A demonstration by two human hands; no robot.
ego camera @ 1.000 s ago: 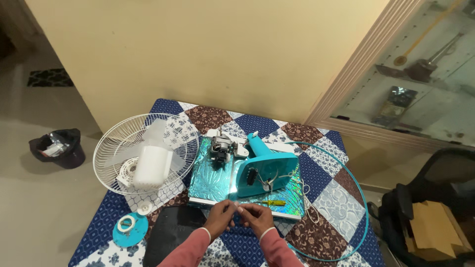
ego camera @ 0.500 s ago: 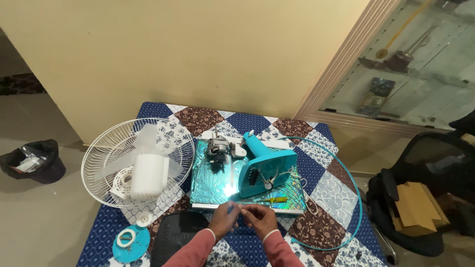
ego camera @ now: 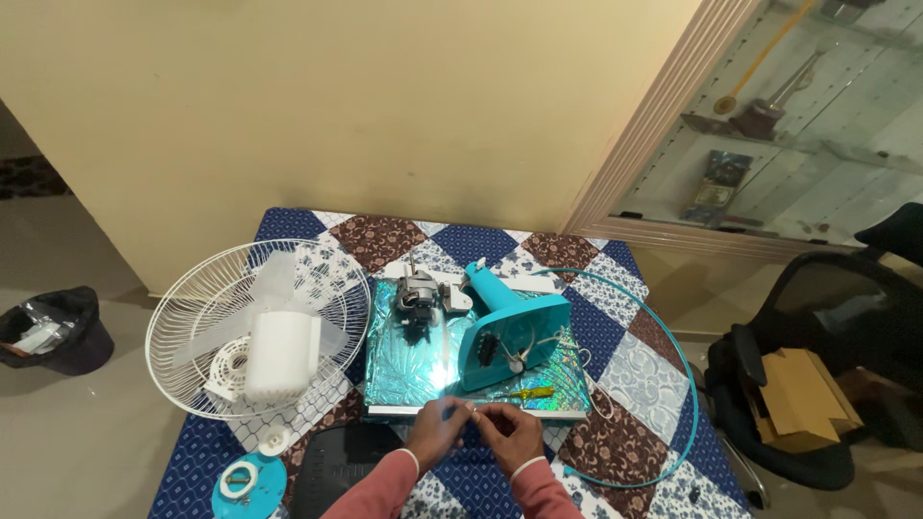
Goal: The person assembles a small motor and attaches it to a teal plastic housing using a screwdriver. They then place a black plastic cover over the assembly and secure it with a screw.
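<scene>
**Both hands pinch something tiny at the table's near edge**

The left hand [ego camera: 435,432] and right hand [ego camera: 508,434] meet fingertip to fingertip over the patchwork cloth [ego camera: 630,380], fingers curled around a small pale part [ego camera: 470,407] too small to identify. It sits just in front of the shiny foil board [ego camera: 409,370], near the yellow screwdriver [ego camera: 524,393]. Beyond stands the teal fan base [ego camera: 510,332]; the white fan guard [ego camera: 255,327] lies left, a teal ring [ego camera: 673,356] right
</scene>
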